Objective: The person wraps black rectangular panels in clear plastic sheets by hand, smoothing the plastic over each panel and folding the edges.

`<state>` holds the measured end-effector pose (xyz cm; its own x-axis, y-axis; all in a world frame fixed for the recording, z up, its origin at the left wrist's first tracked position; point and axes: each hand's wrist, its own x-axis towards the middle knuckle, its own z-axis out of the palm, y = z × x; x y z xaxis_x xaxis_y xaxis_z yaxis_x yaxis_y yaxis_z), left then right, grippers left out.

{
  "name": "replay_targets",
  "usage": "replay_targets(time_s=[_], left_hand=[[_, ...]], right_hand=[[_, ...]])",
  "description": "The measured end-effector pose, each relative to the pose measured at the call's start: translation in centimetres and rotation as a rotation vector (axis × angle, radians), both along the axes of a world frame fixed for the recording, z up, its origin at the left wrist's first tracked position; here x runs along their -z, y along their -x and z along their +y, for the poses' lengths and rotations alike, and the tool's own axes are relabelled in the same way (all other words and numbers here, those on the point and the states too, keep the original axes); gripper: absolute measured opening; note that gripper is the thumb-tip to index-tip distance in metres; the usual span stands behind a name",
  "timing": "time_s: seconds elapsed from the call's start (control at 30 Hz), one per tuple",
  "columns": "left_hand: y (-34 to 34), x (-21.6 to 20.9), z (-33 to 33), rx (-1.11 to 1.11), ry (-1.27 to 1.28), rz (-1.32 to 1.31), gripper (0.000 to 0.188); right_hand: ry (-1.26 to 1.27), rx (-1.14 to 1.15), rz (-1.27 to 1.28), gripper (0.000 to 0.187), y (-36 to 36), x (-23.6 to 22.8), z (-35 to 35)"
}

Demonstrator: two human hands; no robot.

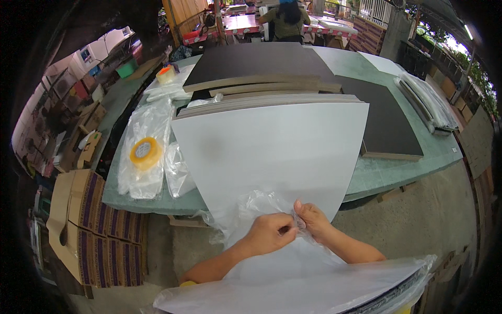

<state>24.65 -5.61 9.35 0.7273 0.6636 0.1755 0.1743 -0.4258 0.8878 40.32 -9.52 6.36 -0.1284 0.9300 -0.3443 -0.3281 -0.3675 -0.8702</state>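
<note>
Both my hands are at the middle front, over a clear plastic bag [260, 203] that is bunched up between them. My left hand [271, 233] is curled closed on the film. Just beside it my right hand [312, 220] pinches the same film, its thumb raised. Behind the bag, a stack of large white boards [277, 146] leans toward me over the table's front edge. Closest to me, a plastic-wrapped board pack [293, 290] lies below my forearms. How far the bag reaches over the boards I cannot tell.
The green table [389, 175] carries dark boards [251, 65], a single dark board [379, 118] and wrapped packs [429, 102]. A yellow tape roll [145, 153] rests on plastic bags [137, 183]. Folded cartons [107, 230] stand at left. A person [287, 23] sits farther back.
</note>
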Motion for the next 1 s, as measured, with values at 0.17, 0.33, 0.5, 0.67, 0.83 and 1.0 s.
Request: replay_targets(time_s=[0.17,0.33,0.5,0.67,0.83,1.0], left_hand=[[3.8,-0.6,3.6,-0.283,0.01,-0.165,0.009],[2.8,-1.6,2.1,-0.044,-0.058,0.001,0.009],[3.2,-1.3,2.8,-0.08,-0.055,0.01,0.008],[12.8,0.3,9.0,-1.036,-0.171,-0.147,0.007],[6.8,-3.9,4.1,-0.759,-0.572,-0.55,0.007],[-0.5,1.1,-0.7,0.348,-0.263,0.796,0.011]], right_hand=[[-0.167,0.007,0.126,0.039,-1.9,-0.5,0.6],[-0.354,-0.029,-0.135,0.03,-0.4,-1.0,0.5],[-0.245,-0.076,0.072,0.023,-2.2,-1.1,0.4],[-0.213,0.166,0.468,0.016,-5.5,-1.1,-0.4],[-0.179,0.041,0.201,0.015,-2.6,-2.1,-0.2],[-0.334,0.129,0.138,0.012,-2.6,-3.1,0.2]])
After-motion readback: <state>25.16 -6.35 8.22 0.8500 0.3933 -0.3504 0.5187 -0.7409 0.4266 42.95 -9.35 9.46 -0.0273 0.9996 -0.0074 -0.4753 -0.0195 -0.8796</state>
